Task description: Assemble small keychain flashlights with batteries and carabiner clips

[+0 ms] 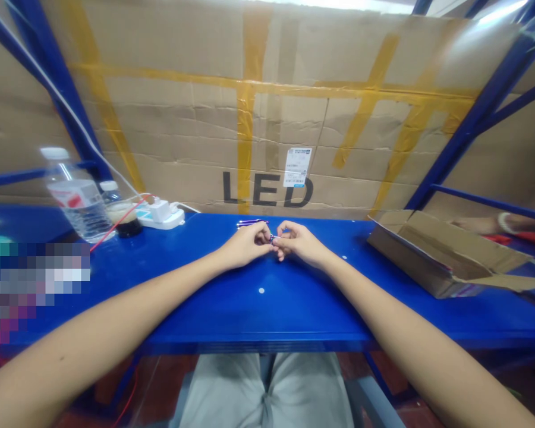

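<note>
My left hand (248,245) and my right hand (299,242) meet above the blue table, both closed in a pinch. Between their fingertips is a small dark, shiny piece (273,239), mostly covered by the fingers and too small to name. Just behind my left hand, several slim purple, shiny sticks (251,223) lie on the tabletop. My left fingers partly hide them.
An open cardboard box (410,255) stands at the right. On the left are a water bottle (78,199), a bottle of dark liquid (127,221) and a white power strip (164,220). A large cardboard sheet (196,137) rises behind the blue table (223,309).
</note>
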Demonstrator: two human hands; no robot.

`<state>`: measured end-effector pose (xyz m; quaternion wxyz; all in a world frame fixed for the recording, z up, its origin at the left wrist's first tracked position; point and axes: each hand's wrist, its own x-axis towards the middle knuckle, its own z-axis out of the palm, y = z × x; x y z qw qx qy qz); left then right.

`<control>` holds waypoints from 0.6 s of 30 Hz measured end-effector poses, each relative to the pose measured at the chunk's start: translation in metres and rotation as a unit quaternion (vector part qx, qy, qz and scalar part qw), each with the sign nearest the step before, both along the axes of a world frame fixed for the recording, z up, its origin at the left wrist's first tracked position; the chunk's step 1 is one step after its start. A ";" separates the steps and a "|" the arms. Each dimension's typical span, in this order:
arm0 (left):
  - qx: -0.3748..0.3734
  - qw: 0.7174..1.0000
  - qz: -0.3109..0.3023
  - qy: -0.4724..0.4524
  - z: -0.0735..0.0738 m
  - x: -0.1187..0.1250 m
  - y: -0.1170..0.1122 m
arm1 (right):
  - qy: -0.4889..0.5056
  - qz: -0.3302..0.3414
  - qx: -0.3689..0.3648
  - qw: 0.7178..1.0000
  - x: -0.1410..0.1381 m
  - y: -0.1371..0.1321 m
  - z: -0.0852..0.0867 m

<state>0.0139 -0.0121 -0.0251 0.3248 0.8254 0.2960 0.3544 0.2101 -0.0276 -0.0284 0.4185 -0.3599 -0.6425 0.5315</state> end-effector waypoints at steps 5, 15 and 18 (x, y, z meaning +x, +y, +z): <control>0.030 0.998 0.032 0.054 0.004 -0.003 0.004 | -0.029 -0.011 0.038 0.999 0.003 0.006 -0.006; 0.163 0.967 0.041 0.191 -0.002 -0.009 0.011 | -0.215 -0.070 0.212 0.951 0.002 0.008 -0.015; 0.177 0.960 0.037 0.212 -0.004 -0.009 0.012 | -0.256 -0.062 0.261 0.929 0.001 0.008 -0.014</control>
